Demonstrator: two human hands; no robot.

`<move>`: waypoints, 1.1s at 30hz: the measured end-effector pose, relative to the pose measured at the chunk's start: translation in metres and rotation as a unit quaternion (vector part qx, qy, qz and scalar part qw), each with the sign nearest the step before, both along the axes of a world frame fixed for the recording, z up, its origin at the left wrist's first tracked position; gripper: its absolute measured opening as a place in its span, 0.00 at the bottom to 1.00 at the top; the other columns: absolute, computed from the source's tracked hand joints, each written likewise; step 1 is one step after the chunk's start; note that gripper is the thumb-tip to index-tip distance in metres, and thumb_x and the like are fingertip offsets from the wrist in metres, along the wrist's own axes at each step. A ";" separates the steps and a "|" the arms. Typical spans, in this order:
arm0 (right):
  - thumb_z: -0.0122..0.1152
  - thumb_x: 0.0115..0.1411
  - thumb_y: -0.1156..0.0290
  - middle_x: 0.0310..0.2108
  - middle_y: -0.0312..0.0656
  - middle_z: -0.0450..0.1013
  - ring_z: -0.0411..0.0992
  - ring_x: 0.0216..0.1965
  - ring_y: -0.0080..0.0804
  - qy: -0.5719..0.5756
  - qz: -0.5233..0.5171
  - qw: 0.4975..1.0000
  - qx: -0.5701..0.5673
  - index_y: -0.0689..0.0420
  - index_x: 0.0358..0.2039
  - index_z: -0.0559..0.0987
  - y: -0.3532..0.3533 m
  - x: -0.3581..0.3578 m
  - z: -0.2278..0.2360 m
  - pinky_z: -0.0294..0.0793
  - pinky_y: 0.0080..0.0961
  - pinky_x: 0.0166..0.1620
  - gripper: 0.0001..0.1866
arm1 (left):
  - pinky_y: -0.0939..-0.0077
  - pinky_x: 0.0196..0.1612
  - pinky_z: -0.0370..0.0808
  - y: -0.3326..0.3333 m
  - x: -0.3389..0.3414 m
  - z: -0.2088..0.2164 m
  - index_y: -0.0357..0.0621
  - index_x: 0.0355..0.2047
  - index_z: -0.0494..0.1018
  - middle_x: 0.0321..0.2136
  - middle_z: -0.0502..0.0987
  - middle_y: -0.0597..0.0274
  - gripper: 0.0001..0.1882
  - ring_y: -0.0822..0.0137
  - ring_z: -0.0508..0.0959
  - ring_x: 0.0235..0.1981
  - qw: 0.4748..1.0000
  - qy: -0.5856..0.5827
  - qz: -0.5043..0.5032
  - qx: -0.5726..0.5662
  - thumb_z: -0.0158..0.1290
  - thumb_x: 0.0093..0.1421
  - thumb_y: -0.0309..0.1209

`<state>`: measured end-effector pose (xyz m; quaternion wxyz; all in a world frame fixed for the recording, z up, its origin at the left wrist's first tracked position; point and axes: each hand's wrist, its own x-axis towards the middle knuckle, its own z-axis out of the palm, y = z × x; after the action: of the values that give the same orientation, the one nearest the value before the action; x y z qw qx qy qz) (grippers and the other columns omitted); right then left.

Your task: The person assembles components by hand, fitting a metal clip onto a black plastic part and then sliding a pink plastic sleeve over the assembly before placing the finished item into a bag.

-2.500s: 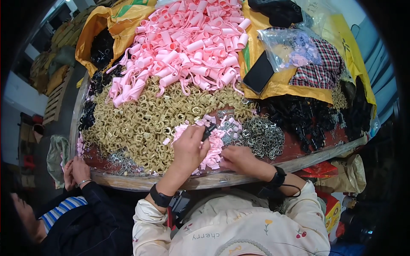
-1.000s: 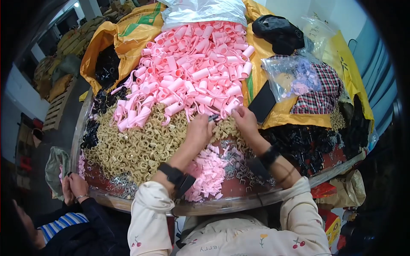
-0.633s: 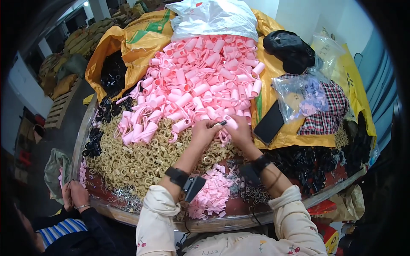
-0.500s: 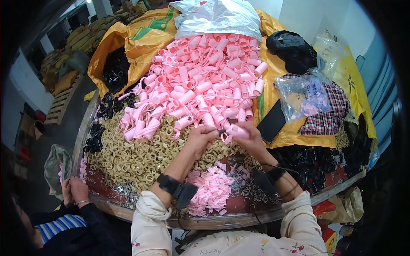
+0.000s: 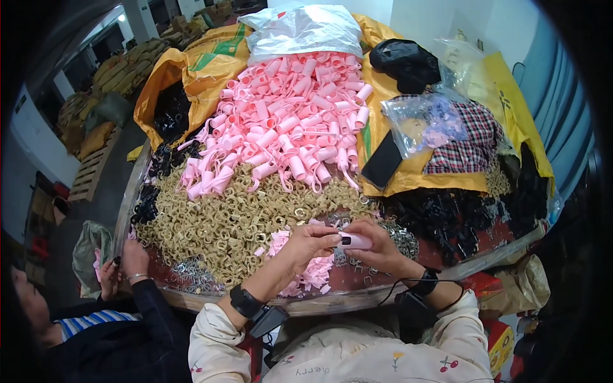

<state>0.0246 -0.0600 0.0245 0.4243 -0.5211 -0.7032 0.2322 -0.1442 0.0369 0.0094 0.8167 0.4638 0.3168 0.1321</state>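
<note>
My right hand (image 5: 382, 247) is wrapped round a pink plastic tube (image 5: 361, 241), held lying sideways above the near part of the table. A small black plastic piece (image 5: 345, 240) sits at the tube's left end. Closed in a pinch, my left hand (image 5: 311, 245) has its thumb and fingers against that black piece. Below and beyond my hands lie small pink plastic pieces (image 5: 316, 274), metal clips (image 5: 402, 241) and a wide heap of gold-coloured rings (image 5: 217, 223). Farther back rises a big pile of pink tubes with straps (image 5: 281, 121).
Black parts (image 5: 440, 217) heap up at right, near a dark phone-like slab (image 5: 382, 161) on a yellow sack. A plastic bag (image 5: 424, 124) lies on checked cloth (image 5: 469, 140). At left, a co-worker's hands (image 5: 131, 263) work by the wooden table edge (image 5: 332, 300).
Both my hands have drawn back from the pink pile toward the near edge, bringing the tube and black piece. The black piece is now at the tube's end. The head view has shifted.
</note>
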 end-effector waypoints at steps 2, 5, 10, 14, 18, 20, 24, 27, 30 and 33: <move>0.63 0.41 0.73 0.33 0.43 0.64 0.65 0.35 0.35 0.011 -0.007 1.000 -0.004 0.61 0.36 0.69 -0.012 -0.003 0.001 0.64 0.25 0.37 0.19 | 0.87 0.27 0.72 -0.012 0.001 0.004 0.37 0.37 0.70 0.27 0.74 0.63 0.12 0.77 0.73 0.25 0.999 -0.010 0.022 -0.023 0.51 0.51 0.26; 0.63 0.42 0.72 0.33 0.43 0.64 0.65 0.35 0.35 0.016 -0.024 0.999 0.017 0.61 0.36 0.69 -0.026 -0.004 0.000 0.64 0.25 0.37 0.19 | 0.87 0.28 0.71 -0.031 0.003 0.019 0.35 0.40 0.69 0.28 0.74 0.63 0.14 0.78 0.72 0.26 0.999 0.010 0.007 0.032 0.50 0.53 0.27; 0.62 0.42 0.72 0.33 0.44 0.63 0.64 0.36 0.36 0.023 -0.057 0.996 0.060 0.62 0.38 0.68 -0.043 -0.007 0.003 0.64 0.25 0.38 0.21 | 0.88 0.31 0.69 -0.051 0.011 0.016 0.34 0.45 0.65 0.31 0.72 0.64 0.17 0.79 0.70 0.29 0.983 -0.001 0.005 0.182 0.46 0.56 0.29; 0.61 0.43 0.68 0.37 0.46 0.63 0.64 0.39 0.39 -0.001 -0.069 0.997 0.034 0.61 0.41 0.67 -0.054 -0.002 0.000 0.64 0.27 0.40 0.24 | 0.88 0.31 0.67 -0.054 0.019 0.005 0.35 0.43 0.66 0.28 0.72 0.67 0.18 0.81 0.69 0.26 0.984 0.004 -0.005 0.179 0.47 0.56 0.33; 0.62 0.43 0.64 0.42 0.48 0.62 0.63 0.42 0.41 -0.079 0.007 0.996 0.038 0.62 0.46 0.64 -0.061 0.018 0.019 0.62 0.28 0.44 0.30 | 0.87 0.33 0.68 -0.058 0.032 0.002 0.35 0.49 0.59 0.31 0.71 0.65 0.23 0.78 0.70 0.30 0.984 -0.052 -0.084 0.152 0.48 0.55 0.30; 0.62 0.43 0.63 0.44 0.49 0.61 0.63 0.43 0.41 -0.112 0.033 0.992 0.044 0.63 0.48 0.63 -0.072 0.023 0.024 0.61 0.29 0.45 0.32 | 0.86 0.34 0.68 -0.067 0.039 0.014 0.35 0.51 0.55 0.32 0.71 0.64 0.26 0.77 0.70 0.31 0.989 -0.072 -0.092 0.086 0.49 0.53 0.28; 0.62 0.42 0.59 0.46 0.49 0.60 0.62 0.45 0.44 0.093 0.086 0.991 -0.032 0.65 0.48 0.61 -0.103 0.031 0.030 0.60 0.31 0.47 0.36 | 0.83 0.36 0.69 -0.088 0.063 0.022 0.34 0.54 0.45 0.34 0.71 0.59 0.35 0.74 0.71 0.34 0.983 -0.112 -0.139 -0.041 0.51 0.49 0.22; 0.62 0.41 0.60 0.43 0.49 0.62 0.63 0.42 0.42 0.027 0.026 0.999 -0.025 0.64 0.45 0.64 -0.143 0.037 0.036 0.62 0.32 0.44 0.32 | 0.81 0.38 0.70 -0.108 0.082 0.019 0.33 0.55 0.40 0.35 0.71 0.56 0.41 0.72 0.72 0.36 0.967 -0.121 -0.223 -0.026 0.53 0.46 0.18; 0.62 0.40 0.61 0.39 0.48 0.64 0.64 0.39 0.42 -0.050 -0.094 0.994 0.018 0.64 0.42 0.66 -0.189 0.035 0.047 0.62 0.31 0.42 0.30 | 0.80 0.39 0.70 -0.144 0.110 0.027 0.30 0.54 0.43 0.35 0.71 0.54 0.41 0.70 0.72 0.35 0.934 -0.163 -0.317 0.028 0.54 0.43 0.18; 0.63 0.37 0.63 0.35 0.47 0.66 0.66 0.35 0.42 -0.103 -0.217 0.970 0.037 0.64 0.40 0.68 -0.241 0.031 0.052 0.63 0.31 0.39 0.29 | 0.77 0.40 0.70 -0.183 0.145 0.029 0.31 0.54 0.43 0.40 0.67 0.52 0.41 0.68 0.71 0.38 0.885 -0.172 -0.431 -0.028 0.54 0.43 0.17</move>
<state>0.0555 -0.3007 0.0763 0.4093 -0.6664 -0.6209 0.0534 0.0004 -0.1458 0.0385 0.8477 0.5012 -0.0566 -0.1642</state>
